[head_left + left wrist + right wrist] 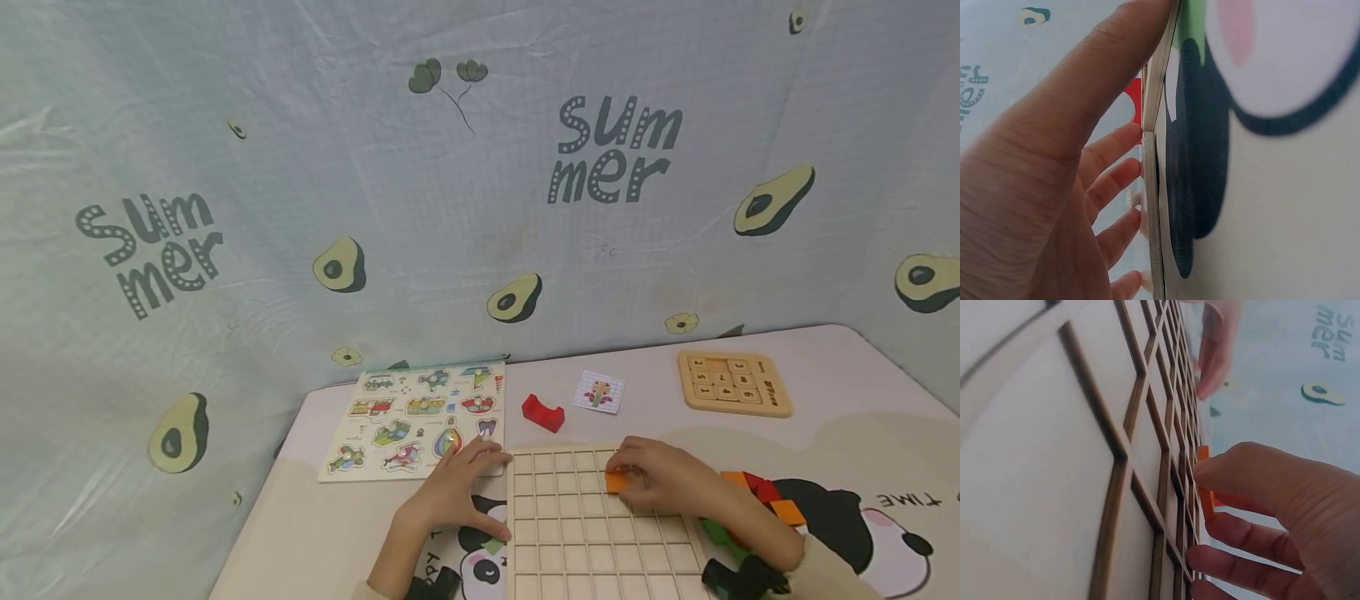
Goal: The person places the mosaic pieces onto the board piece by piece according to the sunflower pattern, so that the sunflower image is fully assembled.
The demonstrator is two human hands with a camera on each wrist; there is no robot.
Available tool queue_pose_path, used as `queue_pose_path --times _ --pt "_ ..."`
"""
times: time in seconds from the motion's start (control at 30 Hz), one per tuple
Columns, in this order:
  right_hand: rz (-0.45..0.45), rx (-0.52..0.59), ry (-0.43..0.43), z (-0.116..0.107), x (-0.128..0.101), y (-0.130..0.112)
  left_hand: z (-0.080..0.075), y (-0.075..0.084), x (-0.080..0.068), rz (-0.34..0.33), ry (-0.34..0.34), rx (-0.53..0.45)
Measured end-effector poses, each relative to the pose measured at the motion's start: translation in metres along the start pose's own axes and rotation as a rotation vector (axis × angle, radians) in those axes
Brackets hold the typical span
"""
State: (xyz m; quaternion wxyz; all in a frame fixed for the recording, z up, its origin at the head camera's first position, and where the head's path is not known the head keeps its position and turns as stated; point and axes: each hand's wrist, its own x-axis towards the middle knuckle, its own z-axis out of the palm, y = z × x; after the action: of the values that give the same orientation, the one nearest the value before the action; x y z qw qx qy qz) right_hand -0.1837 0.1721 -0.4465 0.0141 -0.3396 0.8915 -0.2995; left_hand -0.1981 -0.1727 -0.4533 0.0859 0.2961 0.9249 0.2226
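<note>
A pale wooden grid board [573,533] with square cells lies at the front middle of the table. My left hand [452,490] rests at its left edge, thumb and fingers spread. The left wrist view shows that thumb [1079,81] right at the board's side. Over the upper right part of the grid, my right hand [663,477] pinches a small orange block [616,482] between thumb and fingers. In the right wrist view the orange block [1206,497] stands close over the cells, partly hidden by the thumb.
Beyond the board lie a red notched block [543,413] and a flower pattern card [598,392]. A picture puzzle board [397,429] sits at the left, a wooden number slide puzzle [735,384] at the back right. Several orange, red and green blocks [787,512] lie by the right forearm.
</note>
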Motion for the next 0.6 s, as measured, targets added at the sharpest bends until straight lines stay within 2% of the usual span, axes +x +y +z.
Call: queue_pose_path --times 0.23,0.4,0.6 --pt "0.044 -0.019 0.011 0.010 0.010 -0.004 0.000 0.001 0.001 0.008 -0.002 -0.004" --pt "0.023 -0.039 0.026 0.016 0.015 -0.005 0.000 0.002 0.000 0.021 0.000 -0.008" --pt "-0.020 -0.001 0.052 0.021 0.019 -0.008 -0.001 0.001 0.000 0.013 0.000 -0.001"
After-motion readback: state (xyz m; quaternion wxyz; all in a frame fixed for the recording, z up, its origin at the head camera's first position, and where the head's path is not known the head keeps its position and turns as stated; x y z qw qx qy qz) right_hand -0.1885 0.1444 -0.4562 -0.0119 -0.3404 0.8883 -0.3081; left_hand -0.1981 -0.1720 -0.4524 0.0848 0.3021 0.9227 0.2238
